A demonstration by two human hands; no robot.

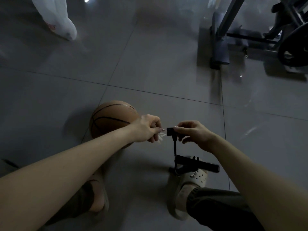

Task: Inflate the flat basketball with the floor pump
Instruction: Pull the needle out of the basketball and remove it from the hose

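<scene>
Pale, holed, the right sandal [198,178] sits nearest on the grey tiled floor [150,72], with a dark trouser cuff above it; the left sandal [101,195] is off to the left. Across the right sandal's toe shows the floor pump's black handle [197,164]. A black hose [175,147] climbs from there to a blocky black nozzle head [170,131].

The right hand [191,134] pinches that head between its thumb and curled fingers. Just left of it, the left hand [146,129] has its fingers curled, nipping a small pale scrap [161,135]; what it is cannot be made out. Its fingertips nearly meet the head.

Beyond the left wrist the brown basketball [113,119] rests on the floor, partly hidden by the forearm. Far left is a white shape [56,19]; far right stands dark gym equipment [250,35].
</scene>
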